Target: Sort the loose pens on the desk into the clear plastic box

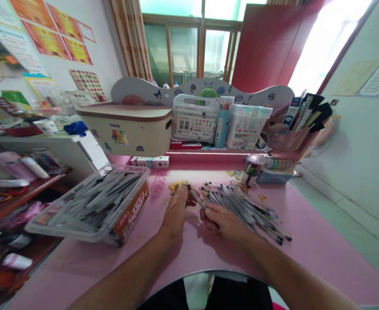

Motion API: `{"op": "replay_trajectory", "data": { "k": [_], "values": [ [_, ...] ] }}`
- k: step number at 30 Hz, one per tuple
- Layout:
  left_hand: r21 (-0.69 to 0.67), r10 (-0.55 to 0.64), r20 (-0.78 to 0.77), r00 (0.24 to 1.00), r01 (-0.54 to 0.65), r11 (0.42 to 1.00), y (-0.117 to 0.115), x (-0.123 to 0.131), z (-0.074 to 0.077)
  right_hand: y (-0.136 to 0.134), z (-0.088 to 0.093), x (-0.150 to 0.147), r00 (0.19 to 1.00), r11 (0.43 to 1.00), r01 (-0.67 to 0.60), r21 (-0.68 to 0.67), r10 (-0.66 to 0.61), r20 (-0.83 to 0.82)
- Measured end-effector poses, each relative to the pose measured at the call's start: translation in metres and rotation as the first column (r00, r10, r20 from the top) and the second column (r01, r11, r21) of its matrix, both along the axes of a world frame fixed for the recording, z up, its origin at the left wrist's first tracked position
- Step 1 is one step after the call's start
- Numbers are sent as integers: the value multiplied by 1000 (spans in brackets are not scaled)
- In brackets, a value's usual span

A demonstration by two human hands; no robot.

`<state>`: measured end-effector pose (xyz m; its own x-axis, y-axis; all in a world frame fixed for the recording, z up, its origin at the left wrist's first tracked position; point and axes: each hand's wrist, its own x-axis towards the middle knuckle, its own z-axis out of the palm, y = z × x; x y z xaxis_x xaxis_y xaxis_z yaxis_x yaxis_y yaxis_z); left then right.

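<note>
A clear-barrelled pen [196, 197] slants between my two hands above the pink desk [163, 254]. My right hand [220, 218] is closed around its lower end, thumb on top. At the upper, dark end, the thumb and fingers of my left hand [177, 207] pinch together; whether a separate cap is in them is too small to tell. Just right of my right hand lies a loose pile of pens [241, 206], many with dark ends. To the left, a clear plastic box [133, 206] holds many more pens lying in a jumble.
A lidded cream bin [127, 133], a clear marker case [194, 120], a blue pencil holder [220, 129] and a marker box [248, 129] line the raised shelf. Below stand a jar [253, 170] and a blue box [275, 174]. Crowded shelves [24, 193] are at the left.
</note>
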<state>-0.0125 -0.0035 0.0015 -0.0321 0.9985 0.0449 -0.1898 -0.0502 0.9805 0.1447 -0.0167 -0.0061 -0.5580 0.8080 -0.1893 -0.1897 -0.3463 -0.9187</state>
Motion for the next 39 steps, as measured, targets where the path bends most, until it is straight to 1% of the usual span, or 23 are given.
{"op": "replay_trajectory", "data": {
  "k": [3,4,5,7,8,9,11,13,14,16,18,21,25,28,30,31,33,34,35,36,37,38,39],
  "values": [
    [27,-174,-41,984,175,984,-2,0,-2,-1,2,1,999,997,1,-75,-5,-54],
    [65,-181,-95,979,187,980,-2,-1,-3,-1,3,1,998,997,-3,-81,-3,-66],
    [126,-137,-162,977,158,979,-2,-2,-3,-1,3,2,998,997,-1,-78,-5,-70],
    [327,63,-321,945,48,944,-2,-5,-4,-1,4,2,998,998,1,-66,-4,-57],
    [447,173,-405,898,30,894,-1,-7,-4,0,4,3,999,998,2,-61,-4,-43],
    [555,264,-490,831,65,829,0,-10,-3,1,5,3,1000,999,7,-54,-8,-27],
    [671,380,-653,656,268,691,1,-13,-2,3,5,5,1000,1000,21,-20,-20,3],
    [661,458,-747,482,466,588,1,-16,1,6,5,7,998,998,34,48,-36,43],
    [642,488,-766,418,527,557,1,-16,2,7,5,8,996,995,39,97,-46,71],
    [622,535,-772,342,581,525,1,-17,6,9,4,11,987,975,26,222,-60,148],
    [597,549,-783,294,605,527,1,-18,9,11,4,13,965,935,-12,354,-81,248],
    [495,494,-845,206,654,572,0,-20,12,12,6,14,919,862,-93,498,-119,377],
    [294,322,-942,99,709,641,3,-22,10,10,10,10,874,803,-172,570,-143,465],
    [205,229,-972,61,698,686,9,-25,5,10,11,9,866,784,-203,587,-135,481],
    [238,220,-969,114,667,705,13,-26,3,10,11,10,864,783,-179,596,-164,475],
    [297,233,-955,185,629,719,15,-27,3,10,10,11,862,788,-148,598,-194,469],
    [460,280,-866,413,443,770,17,-26,3,11,7,12,861,814,-53,579,-256,439],
    [514,295,-782,548,301,803,17,-24,3,11,5,13,870,836,-3,548,-269,414],
    [516,288,-675,679,156,842,16,-22,3,12,3,13,887,865,45,500,-265,379],
    [457,243,-554,796,47,888,15,-19,2,11,0,12,912,897,82,434,-244,330],
    [351,158,-428,890,2,936,13,-16,1,11,-2,11,939,926,115,358,-219,266],
    [222,41,-298,954,28,975,11,-13,-1,10,-5,9,961,951,129,281,-190,201],
    [101,-85,-170,982,104,989,10,-9,-3,9,-7,7,976,968,131,216,-164,145]
  ]
}}
